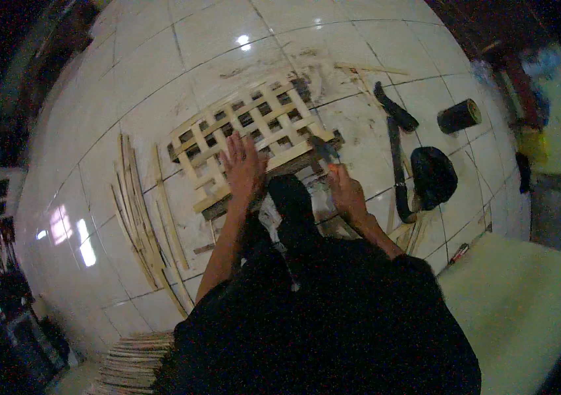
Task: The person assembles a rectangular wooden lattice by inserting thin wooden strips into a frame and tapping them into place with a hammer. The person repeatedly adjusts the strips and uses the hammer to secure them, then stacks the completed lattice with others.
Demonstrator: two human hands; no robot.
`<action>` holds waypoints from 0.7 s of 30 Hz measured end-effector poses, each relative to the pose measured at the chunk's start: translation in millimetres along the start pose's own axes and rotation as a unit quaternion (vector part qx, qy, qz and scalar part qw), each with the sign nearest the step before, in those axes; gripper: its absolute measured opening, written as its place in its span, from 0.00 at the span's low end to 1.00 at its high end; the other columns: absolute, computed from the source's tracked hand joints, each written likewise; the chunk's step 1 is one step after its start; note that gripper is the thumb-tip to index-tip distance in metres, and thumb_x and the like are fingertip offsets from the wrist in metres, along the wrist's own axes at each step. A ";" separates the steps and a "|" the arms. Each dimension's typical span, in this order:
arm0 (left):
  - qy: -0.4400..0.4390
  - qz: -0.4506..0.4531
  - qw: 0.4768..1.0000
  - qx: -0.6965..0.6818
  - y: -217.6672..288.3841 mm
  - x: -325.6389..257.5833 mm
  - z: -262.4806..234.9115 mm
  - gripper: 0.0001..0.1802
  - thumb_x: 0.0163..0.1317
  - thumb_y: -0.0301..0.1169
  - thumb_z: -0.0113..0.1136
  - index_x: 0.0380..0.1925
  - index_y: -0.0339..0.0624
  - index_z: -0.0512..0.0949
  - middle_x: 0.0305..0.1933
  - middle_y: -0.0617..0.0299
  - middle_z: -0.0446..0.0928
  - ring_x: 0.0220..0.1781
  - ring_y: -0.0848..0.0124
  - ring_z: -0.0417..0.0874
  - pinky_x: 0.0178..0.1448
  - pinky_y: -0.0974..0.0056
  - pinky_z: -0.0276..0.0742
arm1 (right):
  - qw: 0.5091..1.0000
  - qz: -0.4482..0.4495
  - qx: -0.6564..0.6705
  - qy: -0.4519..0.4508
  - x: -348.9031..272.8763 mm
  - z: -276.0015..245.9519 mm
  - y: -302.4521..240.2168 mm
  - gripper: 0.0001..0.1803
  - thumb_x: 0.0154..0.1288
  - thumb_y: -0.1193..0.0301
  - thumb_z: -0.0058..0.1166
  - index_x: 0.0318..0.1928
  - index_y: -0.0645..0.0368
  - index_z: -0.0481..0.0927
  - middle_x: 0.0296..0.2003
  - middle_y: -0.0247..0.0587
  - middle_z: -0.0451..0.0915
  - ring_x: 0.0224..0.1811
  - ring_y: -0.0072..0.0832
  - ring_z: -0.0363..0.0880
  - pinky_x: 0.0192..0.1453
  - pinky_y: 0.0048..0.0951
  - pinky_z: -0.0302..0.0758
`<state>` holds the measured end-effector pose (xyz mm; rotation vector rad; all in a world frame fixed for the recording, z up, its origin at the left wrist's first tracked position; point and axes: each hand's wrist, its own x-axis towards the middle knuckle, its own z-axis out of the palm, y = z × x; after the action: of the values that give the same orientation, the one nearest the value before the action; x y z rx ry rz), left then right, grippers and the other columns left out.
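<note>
A woven lattice of pale flat strips (196,172) lies on the floor in front of me, on what looks like a darker wooden frame. Across its near part my left hand (245,170) rests flat, fingers stretched out, holding nothing. At the lattice's near right edge, my right hand (348,196) is closed around the orange handle of a hammer (325,151). The hammer's dark grey head is over or against the lattice's right corner; blur keeps me from telling whether it touches.
Long thin strips (137,210) lie to the left, with a bundle of them (132,362) at the lower left. On the right are a black cylinder (459,116), a bent dark tube (399,158) and a rounded black object (433,176). A pale greenish surface (517,303) borders the lower right.
</note>
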<state>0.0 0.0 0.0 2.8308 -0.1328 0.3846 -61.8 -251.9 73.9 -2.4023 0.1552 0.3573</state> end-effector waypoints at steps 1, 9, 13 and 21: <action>0.008 0.005 0.999 -0.046 -10.5 1.9 1.3 0.35 0.58 0.41 0.61 0.65 0.45 0.63 0.72 0.45 0.53 0.73 0.47 0.53 0.73 0.40 0.43 | 0.999 0.018 0.009 0.048 -6.8 -5.5 4.1 0.17 0.73 0.58 0.40 0.52 0.54 0.66 0.28 0.55 0.79 0.31 0.52 0.80 0.34 0.49 0.72; 0.008 0.068 0.997 -0.047 -8.6 -58.1 -56.3 0.28 0.56 0.33 0.64 0.57 0.42 0.71 0.65 0.44 0.63 0.67 0.47 0.62 0.70 0.42 0.52 | 0.973 0.006 -0.067 0.221 -30.4 -22.3 134.9 0.16 0.70 0.62 0.46 0.48 0.61 0.71 0.35 0.56 0.78 0.35 0.51 0.78 0.37 0.44 0.73; -0.020 0.060 0.993 -0.095 -27.8 -70.8 -56.5 0.23 0.55 0.29 0.64 0.53 0.41 0.74 0.62 0.46 0.67 0.64 0.47 0.66 0.67 0.46 0.59 | 0.927 -0.095 -0.186 0.313 -32.0 -19.1 117.6 0.15 0.67 0.66 0.49 0.50 0.61 0.72 0.41 0.49 0.77 0.44 0.46 0.75 0.48 0.44 0.70; -0.003 0.027 0.984 -0.179 -36.8 -76.1 -47.5 0.17 0.55 0.26 0.64 0.46 0.41 0.77 0.59 0.44 0.69 0.58 0.47 0.71 0.60 0.50 0.69 | 0.943 -0.247 -0.170 0.144 -5.8 47.5 63.6 0.14 0.60 0.70 0.53 0.45 0.65 0.74 0.39 0.50 0.73 0.45 0.46 0.72 0.52 0.42 0.67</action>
<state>-80.2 52.9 13.4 2.4777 -0.2522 0.3267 -90.6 -268.4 1.6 -2.7091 -0.4089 -0.2208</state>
